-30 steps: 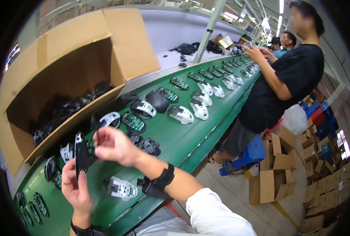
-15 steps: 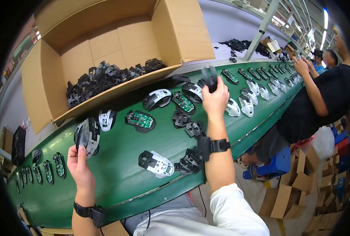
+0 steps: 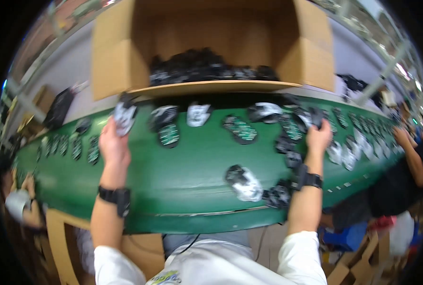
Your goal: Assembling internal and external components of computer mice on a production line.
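My left hand [image 3: 115, 146], raised over the far left part of the green belt, grips a white-and-black mouse shell [image 3: 125, 118] by its lower end. To its right lie a dark-and-white mouse shell [image 3: 164, 115] and a green circuit board [image 3: 169, 135]. On the right, my right hand [image 3: 319, 137] pinches a dark plastic piece [image 3: 316, 116], blurred by motion. It is held beside another mouse shell [image 3: 302, 116] and a circuit board [image 3: 291, 127]. Closer to me, a white mouse shell with a black end [image 3: 245, 183] rests near small black parts [image 3: 278, 194].
An open cardboard box [image 3: 216, 87] holding black plastic parts [image 3: 192, 66] stands behind the belt [image 3: 188, 166]. Rows of circuit boards [image 3: 76, 147] and white shells [image 3: 349, 154] line both sides. People work at the left and right; a co-worker's arm [image 3: 413, 161] reaches over the belt.
The view has swung left, so the box now appears central. My left hand has moved away leftward; a shell and a board now show near its former place. My right hand still holds a dark piece.
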Action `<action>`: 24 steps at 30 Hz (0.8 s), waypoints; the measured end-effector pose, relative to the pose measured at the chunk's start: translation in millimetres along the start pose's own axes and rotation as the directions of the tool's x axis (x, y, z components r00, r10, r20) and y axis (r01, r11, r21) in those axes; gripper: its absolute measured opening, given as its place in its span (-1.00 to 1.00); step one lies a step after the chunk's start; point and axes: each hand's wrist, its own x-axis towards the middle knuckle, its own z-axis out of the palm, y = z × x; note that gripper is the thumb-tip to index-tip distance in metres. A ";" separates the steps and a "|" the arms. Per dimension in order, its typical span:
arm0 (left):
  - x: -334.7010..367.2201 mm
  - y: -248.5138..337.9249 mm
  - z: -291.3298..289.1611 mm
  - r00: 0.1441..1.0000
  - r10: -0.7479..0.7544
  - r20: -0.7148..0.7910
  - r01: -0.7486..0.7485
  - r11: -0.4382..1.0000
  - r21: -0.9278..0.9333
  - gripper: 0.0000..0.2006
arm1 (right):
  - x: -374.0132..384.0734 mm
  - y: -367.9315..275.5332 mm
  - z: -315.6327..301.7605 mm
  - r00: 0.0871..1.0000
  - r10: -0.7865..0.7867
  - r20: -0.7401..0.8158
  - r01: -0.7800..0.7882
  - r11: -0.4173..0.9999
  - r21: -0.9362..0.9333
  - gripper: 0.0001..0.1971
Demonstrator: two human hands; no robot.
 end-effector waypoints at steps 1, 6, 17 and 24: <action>12.2 1.0 -7.4 0.999 0.006 -0.040 -0.006 1.000 0.002 -0.76 | -0.5 -5.4 -4.5 0.998 0.021 0.064 -0.022 1.000 0.006 -0.48; 36.9 -7.3 3.3 0.988 -0.051 -0.144 0.054 0.998 0.022 -0.76 | 13.0 25.7 3.3 0.999 -0.002 -0.043 0.003 1.000 0.009 -0.52; 84.7 -50.1 -12.3 0.966 -0.201 -0.161 0.256 0.684 0.683 -0.64 | 0.3 -29.3 -2.3 1.000 0.010 -0.011 -0.007 0.953 0.303 -0.57; 7.1 -40.8 57.8 0.797 0.173 0.578 -0.604 0.247 0.758 -0.23 | 8.0 -63.1 -50.1 0.995 0.017 0.102 -0.062 0.887 0.458 -0.59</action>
